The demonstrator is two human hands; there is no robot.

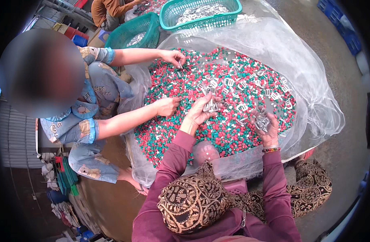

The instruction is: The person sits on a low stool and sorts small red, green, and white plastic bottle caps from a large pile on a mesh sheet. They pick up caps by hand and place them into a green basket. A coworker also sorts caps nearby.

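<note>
Head view: wearer's two hands over a spread of small red and green pieces (229,139) on thin mesh (314,109), mid-frame. Left hand (197,113), near centre, has its fingers bent around a few metal buckles (212,105). Right hand (269,128), right of centre, is palm up and cupped, gripping a heap of buckles (262,121). More loose buckles (242,107) lie on the spread between and above the hands.

Risks, my judgement:
- Spill from the right hand. Heap looks full to the fingertips; a tilt or one more piece could send some back down.
- Drop from the left. Buckles sit at odd angles, so a loosened thumb might let one slip.
- Strays scooped up. Small pieces lie close around the buckles; a hasty grab could carry them along.
- Missed buckles. Some look half sunk among the colours.
- Knocked hands. Co-worker's near hand (167,107) is just left of the wearer's left hand; the far hand (173,58), upper centre, pinches a thin piece. Both reaching inward could bump.
- Snags. Mesh is rumpled along the right side; a caught sleeve (275,177) might tug it and shift the spread.
</note>
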